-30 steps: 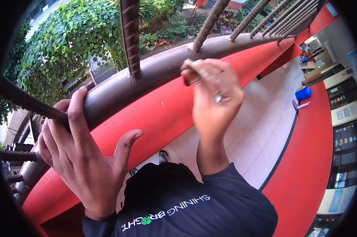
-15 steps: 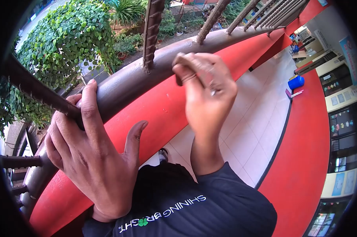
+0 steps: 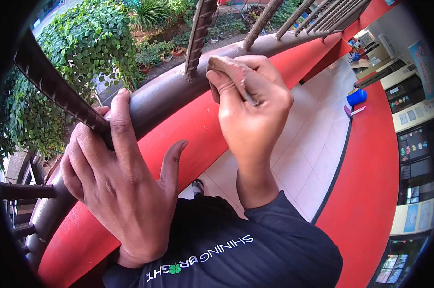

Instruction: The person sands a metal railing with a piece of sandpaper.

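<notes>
Head view | brought right hand (image 3: 255, 105) nearer foot of upright bar (image 3: 199, 36), pinching worn brown piece (image 3: 236, 72) beside brown rail (image 3: 164, 103), could not tell whether touching | kept left hand (image 3: 116, 192) spread over rail, thumb free | so shifted work closer to that bar

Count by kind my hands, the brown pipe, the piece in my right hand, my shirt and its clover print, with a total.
Left hand and right hand: 2
Brown pipe: 1
Held piece: 1
Dark shirt: 1
Clover print: 1
Total: 6
</notes>
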Motion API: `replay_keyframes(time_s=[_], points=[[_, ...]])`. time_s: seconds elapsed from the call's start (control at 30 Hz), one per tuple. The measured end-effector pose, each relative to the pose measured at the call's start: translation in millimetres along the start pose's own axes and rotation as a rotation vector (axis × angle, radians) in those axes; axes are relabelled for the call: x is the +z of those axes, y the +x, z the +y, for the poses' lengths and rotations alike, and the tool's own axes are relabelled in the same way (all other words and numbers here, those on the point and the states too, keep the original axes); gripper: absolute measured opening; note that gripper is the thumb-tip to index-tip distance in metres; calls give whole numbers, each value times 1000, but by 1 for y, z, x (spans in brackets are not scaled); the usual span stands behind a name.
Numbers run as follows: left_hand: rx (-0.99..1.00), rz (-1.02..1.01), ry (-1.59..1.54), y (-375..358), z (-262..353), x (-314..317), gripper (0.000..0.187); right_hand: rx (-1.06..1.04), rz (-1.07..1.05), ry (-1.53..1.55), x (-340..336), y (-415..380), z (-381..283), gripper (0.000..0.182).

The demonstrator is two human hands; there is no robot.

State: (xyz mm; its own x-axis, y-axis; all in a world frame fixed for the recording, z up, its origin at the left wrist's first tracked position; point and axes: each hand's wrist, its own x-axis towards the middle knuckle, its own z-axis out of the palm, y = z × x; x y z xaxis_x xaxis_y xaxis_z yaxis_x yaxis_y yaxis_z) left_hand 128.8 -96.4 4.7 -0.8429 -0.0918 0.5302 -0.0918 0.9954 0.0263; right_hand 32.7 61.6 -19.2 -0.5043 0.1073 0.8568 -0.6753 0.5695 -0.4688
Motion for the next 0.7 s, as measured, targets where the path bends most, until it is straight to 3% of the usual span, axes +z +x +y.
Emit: replay_keyframes(time_s=[0.03, 0.1, 0.13, 0.17, 0.23, 0.3, 0.37, 0.4, 0.43, 0.5, 0.53, 0.57, 0.63, 0.67, 0.7], points=[[3, -2, 5, 0, 0, 0, 84, 13, 0, -6, -4, 3, 6, 11], [-5, -5, 0, -2, 0, 0, 84, 318, 61, 54, -13, 21, 22, 15], [-8, -4, -7, -2, 0, 0, 84, 189, 48, -10, -9, 15, 16, 13], [-9, -1, -11, -1, 1, 0, 84, 121, -17, 138, -4, 7, 7, 11], [1, -2, -4, 0, 0, 0, 84, 291, -70, 161, -13, 14, 15, 12], [-13, 2, -11, -1, 1, 1, 84, 281, 29, 39, -12, 14, 22, 11], [7, 17, 31, -2, -1, 3, 85, 150, -16, 182, -3, 7, 13, 12], [16, 11, 36, -2, -5, 4, 85, 258, -56, 123, -12, 16, 19, 13], [19, 27, 10, -3, -6, 6, 85, 230, 22, 104, -10, 18, 21, 13], [28, 49, -21, -2, -3, 6, 85, 39, -76, 216, -1, 8, 10, 12], [23, 45, -13, -2, -2, 6, 84, 232, -131, 177, -9, 10, 12, 10], [10, 41, -5, -3, -2, 6, 84, 318, -5, 228, -10, 18, 21, 10], [-3, 32, -17, -3, -1, 4, 83, 164, 31, 107, -6, 16, 11, 15], [-8, 24, -25, -3, 0, 3, 82, 165, 39, 103, -9, 19, 10, 15], [4, 29, -24, -1, -2, 2, 82, 311, 10, 191, -11, 24, 11, 16]])
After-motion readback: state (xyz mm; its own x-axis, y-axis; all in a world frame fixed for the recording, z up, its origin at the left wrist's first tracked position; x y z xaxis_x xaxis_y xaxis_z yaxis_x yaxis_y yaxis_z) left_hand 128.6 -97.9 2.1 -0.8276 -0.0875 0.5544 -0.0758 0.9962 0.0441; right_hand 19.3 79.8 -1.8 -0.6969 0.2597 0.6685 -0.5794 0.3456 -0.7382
